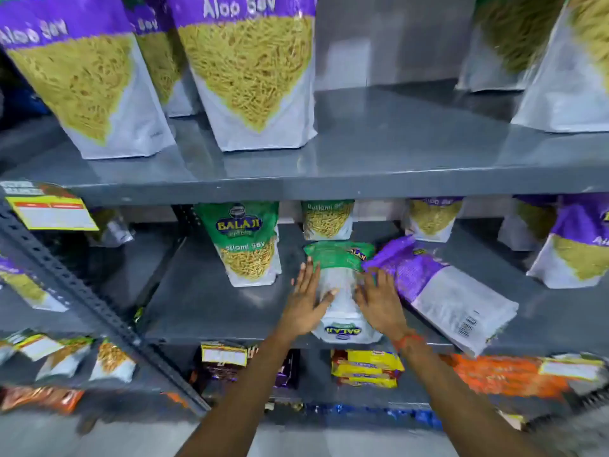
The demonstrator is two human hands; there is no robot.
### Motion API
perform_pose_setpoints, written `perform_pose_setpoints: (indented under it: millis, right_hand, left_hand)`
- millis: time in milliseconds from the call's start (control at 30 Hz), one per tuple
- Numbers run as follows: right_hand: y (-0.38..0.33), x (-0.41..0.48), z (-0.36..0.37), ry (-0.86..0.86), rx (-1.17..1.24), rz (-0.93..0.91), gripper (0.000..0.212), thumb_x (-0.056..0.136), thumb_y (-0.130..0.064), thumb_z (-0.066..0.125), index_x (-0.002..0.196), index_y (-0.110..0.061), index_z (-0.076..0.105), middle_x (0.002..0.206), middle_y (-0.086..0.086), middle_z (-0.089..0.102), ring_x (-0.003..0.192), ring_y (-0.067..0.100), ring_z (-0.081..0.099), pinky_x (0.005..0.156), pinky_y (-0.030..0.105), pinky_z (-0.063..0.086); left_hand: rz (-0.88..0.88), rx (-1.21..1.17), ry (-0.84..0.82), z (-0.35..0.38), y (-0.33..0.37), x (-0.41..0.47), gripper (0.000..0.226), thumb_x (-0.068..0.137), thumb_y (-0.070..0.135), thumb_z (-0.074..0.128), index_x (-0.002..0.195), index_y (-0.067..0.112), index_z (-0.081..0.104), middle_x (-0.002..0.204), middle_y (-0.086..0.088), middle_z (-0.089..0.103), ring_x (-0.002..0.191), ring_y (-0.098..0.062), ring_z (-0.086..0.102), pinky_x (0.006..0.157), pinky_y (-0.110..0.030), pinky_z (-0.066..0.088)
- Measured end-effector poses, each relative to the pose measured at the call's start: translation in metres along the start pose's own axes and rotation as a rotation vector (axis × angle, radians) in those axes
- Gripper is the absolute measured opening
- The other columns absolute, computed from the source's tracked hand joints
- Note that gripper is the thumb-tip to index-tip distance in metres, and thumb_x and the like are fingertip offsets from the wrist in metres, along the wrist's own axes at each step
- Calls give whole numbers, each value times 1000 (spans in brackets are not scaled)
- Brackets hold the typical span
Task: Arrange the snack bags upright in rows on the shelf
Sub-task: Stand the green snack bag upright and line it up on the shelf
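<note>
Purple-topped white snack bags point(253, 70) of yellow sev, green-topped white bags point(245, 244), on a grey shelf point(379, 159) with a yellow tag point(49, 212).

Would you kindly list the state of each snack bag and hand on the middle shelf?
Green bag between the hands: lying flat, bottom toward the shelf edge.
Purple bag: lying flat, overhanging the edge.
Standing green bag: upright.
Left hand: open, flat against the lying green bag.
Right hand: open, flat against the same bag.

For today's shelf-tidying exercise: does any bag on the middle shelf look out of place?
Yes. A green bag lies flat between the left hand and right hand, and a purple bag lies flat and askew beside it, overhanging the shelf edge. Neighbouring bags stand upright.
</note>
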State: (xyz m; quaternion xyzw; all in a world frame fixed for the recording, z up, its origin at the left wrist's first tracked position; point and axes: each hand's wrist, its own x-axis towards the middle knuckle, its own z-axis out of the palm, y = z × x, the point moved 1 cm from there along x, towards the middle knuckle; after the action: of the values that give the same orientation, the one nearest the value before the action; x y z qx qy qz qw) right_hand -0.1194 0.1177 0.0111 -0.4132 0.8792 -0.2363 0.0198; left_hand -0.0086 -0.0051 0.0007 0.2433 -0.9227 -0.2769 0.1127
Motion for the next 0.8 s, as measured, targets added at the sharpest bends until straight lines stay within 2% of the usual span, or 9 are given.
perform_pose_setpoints:
  millis: [67,167,267,333,400,467,567,700,800]
  right_hand:
    - [10,8,11,33,117,52,30,91,-19,40,105,-4,61,116,25,59,108,38,54,94,46,46]
    - [24,14,15,-52,428,347,20,92,-21,48,80,-10,61,84,21,64,87,31,61,78,34,44]
    - [30,25,14,-161,355,490,32,94,-27,46,93,0,64,94,27,68,93,37,64,77,35,47]
    - [34,32,15,-165,333,516,35,93,-27,49,90,4,67,94,27,70,89,35,65,74,34,47]
    - [38,37,16,-151,400,582,31,89,-22,57,74,3,68,84,24,69,79,25,61,68,30,41]
    - [41,38,17,-119,479,627,24,85,-14,60,72,5,68,85,26,69,77,23,59,66,28,42]
    - [38,39,22,-20,537,575,18,86,-5,55,86,7,69,94,27,70,87,27,63,68,23,42]
    - [26,46,18,190,784,451,17,90,-6,47,75,-4,56,75,15,60,72,20,52,65,27,38]
    - [18,63,1,361,900,383,12,91,-2,47,82,-10,48,77,9,53,71,16,46,63,24,39]
  left_hand:
    - [-96,-202,-142,9,-11,4,62,94,45,35,146,23,6,156,5,-10,144,-10,-8,117,-31,-7]
    - [-164,-337,-145,17,-19,7,53,97,39,31,145,27,12,158,6,3,140,-3,-4,111,-22,-6]
    - [-304,-549,72,18,-20,15,43,98,20,37,140,11,33,150,-9,35,139,-22,30,113,-27,20]
    - [-468,-564,212,18,-24,24,30,92,7,45,119,-4,54,122,-25,60,115,-38,55,97,-41,44]
    - [-637,-608,299,15,-28,32,19,85,0,55,96,-13,63,102,-34,66,100,-45,62,84,-46,49]
    - [-719,-655,326,10,-31,37,16,81,-3,61,91,-13,66,99,-34,68,97,-43,64,82,-43,50]
    - [-694,-650,390,5,-26,33,15,82,-3,59,92,-12,66,99,-31,69,97,-39,65,82,-40,50]
    - [-504,-604,527,-10,-16,31,14,90,0,49,97,-8,58,99,-29,67,94,-36,63,82,-35,47]
    - [-373,-523,585,-28,-6,44,15,90,-1,49,101,-11,53,99,-30,63,93,-35,61,79,-31,44]
